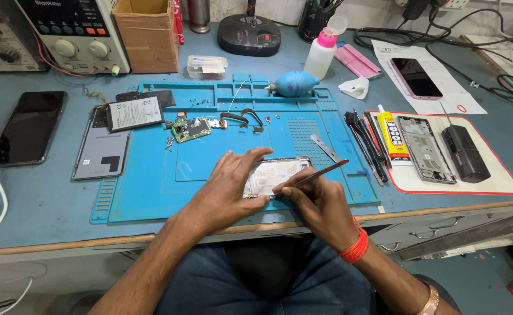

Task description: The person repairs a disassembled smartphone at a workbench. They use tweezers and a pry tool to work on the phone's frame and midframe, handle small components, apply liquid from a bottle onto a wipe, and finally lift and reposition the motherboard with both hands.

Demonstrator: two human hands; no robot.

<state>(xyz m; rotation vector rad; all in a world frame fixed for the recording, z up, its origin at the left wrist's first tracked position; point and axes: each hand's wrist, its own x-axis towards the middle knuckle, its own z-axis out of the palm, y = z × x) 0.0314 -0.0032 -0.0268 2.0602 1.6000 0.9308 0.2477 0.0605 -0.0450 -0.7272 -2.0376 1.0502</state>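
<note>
So the left hand is curled over the left end of the phone frame, fingers bent and spread a bit, thumb along the near edge and fingertips on the far edge, pinning it flat to the blue mat; the right hand is pinched tight around a metal tool, thumb and forefinger closed on it like a pen; its handle sticks up and out to the right, and the tip points at the frame's near edge, though I can't tell if it actually touches since the fingers cover that spot.

Around it: a green board with loose screws sits further back on the mat, well apart from the hands; a battery lies on a grey back cover at the mat's left edge; a dark phone is further left; a blue blower and a white bottle stand behind; tweezers, a yellow glue tube and another frame lie to the right, near but not touching the right hand; nothing sits between the hands and the frame.

The frame lies at the front middle of the mat, right under both hands, left hand covering one end, right hand just beside the other.
</note>
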